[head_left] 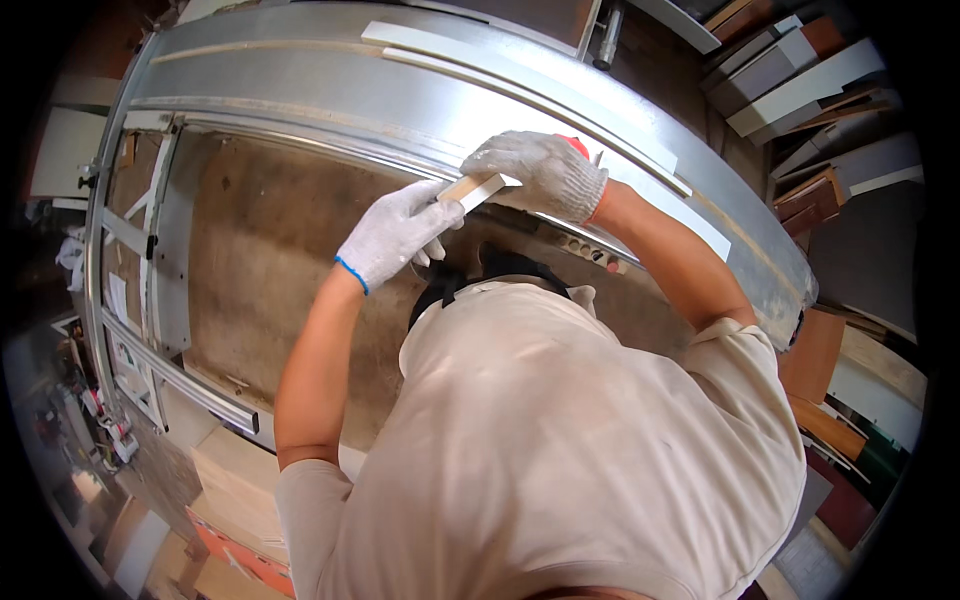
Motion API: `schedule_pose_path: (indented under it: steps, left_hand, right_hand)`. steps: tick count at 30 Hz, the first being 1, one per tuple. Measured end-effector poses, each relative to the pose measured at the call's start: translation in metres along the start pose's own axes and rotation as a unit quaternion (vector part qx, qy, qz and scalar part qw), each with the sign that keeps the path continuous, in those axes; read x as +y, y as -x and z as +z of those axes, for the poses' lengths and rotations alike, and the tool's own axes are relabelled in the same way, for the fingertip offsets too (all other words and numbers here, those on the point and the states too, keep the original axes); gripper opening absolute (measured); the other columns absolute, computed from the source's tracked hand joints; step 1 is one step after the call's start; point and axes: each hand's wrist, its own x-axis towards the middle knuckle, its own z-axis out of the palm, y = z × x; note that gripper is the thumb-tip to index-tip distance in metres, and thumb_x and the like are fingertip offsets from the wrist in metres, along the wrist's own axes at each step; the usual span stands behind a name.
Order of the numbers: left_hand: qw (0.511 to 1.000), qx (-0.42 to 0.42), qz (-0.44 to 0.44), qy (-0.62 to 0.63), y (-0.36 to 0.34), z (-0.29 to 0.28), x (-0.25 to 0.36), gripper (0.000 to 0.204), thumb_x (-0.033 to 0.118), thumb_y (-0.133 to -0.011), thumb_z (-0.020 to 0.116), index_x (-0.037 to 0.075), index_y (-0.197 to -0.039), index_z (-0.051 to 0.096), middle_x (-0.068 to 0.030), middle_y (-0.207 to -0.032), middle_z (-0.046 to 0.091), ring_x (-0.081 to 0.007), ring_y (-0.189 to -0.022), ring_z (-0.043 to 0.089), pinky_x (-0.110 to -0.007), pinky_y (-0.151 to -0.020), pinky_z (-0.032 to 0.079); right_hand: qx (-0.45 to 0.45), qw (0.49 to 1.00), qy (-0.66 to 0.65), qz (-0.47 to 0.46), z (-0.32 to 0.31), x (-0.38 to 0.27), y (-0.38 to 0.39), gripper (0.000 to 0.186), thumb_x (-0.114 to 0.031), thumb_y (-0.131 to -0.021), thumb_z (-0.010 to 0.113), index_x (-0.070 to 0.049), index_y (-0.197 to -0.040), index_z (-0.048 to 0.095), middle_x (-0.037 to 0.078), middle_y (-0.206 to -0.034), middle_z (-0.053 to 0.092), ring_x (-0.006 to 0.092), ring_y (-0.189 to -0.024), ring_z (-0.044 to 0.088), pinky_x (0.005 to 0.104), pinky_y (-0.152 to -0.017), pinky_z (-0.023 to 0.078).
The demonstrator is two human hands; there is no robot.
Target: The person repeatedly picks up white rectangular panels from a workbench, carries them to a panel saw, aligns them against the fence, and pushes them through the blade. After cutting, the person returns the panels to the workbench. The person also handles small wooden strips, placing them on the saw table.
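My left hand point(390, 236), in a white knit glove with a blue cuff edge, is closed on one end of a short wood block point(483, 195) with a white face and a bare wood-coloured face. My right hand point(540, 172), in a greyer glove, is curled at the block's other end, over the edge of a long metal machine table point(300, 75). What its fingers hold is hidden. A small red object point(574, 146) shows just behind the right hand, and its kind cannot be made out.
Long white strips point(520, 85) lie along the metal table. A row of round buttons point(590, 252) sits below its near edge. A metal frame point(150, 225) stands at left. Stacked panels and offcuts point(800, 90) lean at the far right. Boards point(240, 490) lie at the lower left.
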Motion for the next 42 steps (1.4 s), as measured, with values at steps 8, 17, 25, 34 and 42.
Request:
schedule_pose_path:
  steps: [8,17,25,34,42]
  left_hand:
    - [0.998,0.047,-0.034,-0.008,-0.040,0.006,0.029,0.042,0.038,-0.111,0.070,-0.001,-0.125,0.076,-0.0073,-0.099,0.078,-0.0097,-0.068,0.067,-0.026,-0.059,0.056]
    - [0.996,0.064,-0.065,0.016,-0.085,0.014,0.035,0.041,0.036,-0.109,0.072,-0.001,-0.125,0.076,-0.0073,-0.099,0.078,-0.0090,-0.069,0.069,-0.024,-0.058,0.056]
    - [0.990,0.090,-0.029,-0.106,-0.159,-0.012,0.034,0.050,0.043,-0.112,0.062,0.000,-0.137,0.071,-0.0092,-0.107,0.080,-0.0163,-0.083,0.073,-0.032,-0.072,0.062]
    - [0.876,0.366,-0.021,-0.313,-0.300,-0.205,-0.069,0.070,0.049,-0.109,0.063,0.000,-0.158,0.058,-0.0300,-0.153,0.065,-0.0442,-0.146,0.060,-0.047,-0.122,0.047]
    - [0.907,0.354,0.068,-0.218,-0.383,-0.239,-0.090,0.064,0.043,-0.110,0.062,-0.001,-0.156,0.059,-0.0304,-0.149,0.067,-0.0463,-0.143,0.061,-0.047,-0.121,0.047]
  right_hand:
    - [0.007,0.997,-0.070,-0.014,-0.023,0.043,-0.012,0.047,-0.019,-0.093,0.085,-0.011,-0.137,0.072,0.012,-0.125,0.074,0.0344,-0.115,0.073,0.0452,-0.104,0.061]
    - [-0.002,0.992,-0.008,-0.123,-0.048,0.091,-0.016,0.052,-0.014,-0.088,0.085,-0.012,-0.138,0.072,0.015,-0.134,0.073,0.0355,-0.126,0.070,0.0457,-0.110,0.058]
    - [-0.072,0.990,0.069,-0.102,-0.063,0.158,-0.059,0.020,-0.009,-0.102,0.065,-0.005,-0.119,0.073,0.016,-0.116,0.071,0.0360,-0.113,0.071,0.0470,-0.101,0.059]
    - [-0.121,0.988,0.092,0.038,-0.095,0.264,-0.090,0.041,-0.006,-0.097,0.080,-0.004,-0.136,0.068,0.018,-0.134,0.068,0.0374,-0.127,0.066,0.0453,-0.111,0.057]
    - [-0.059,0.975,0.145,0.158,-0.140,0.290,-0.047,0.049,-0.001,-0.093,0.082,-0.005,-0.140,0.069,0.018,-0.140,0.068,0.0371,-0.130,0.068,0.0433,-0.111,0.059]
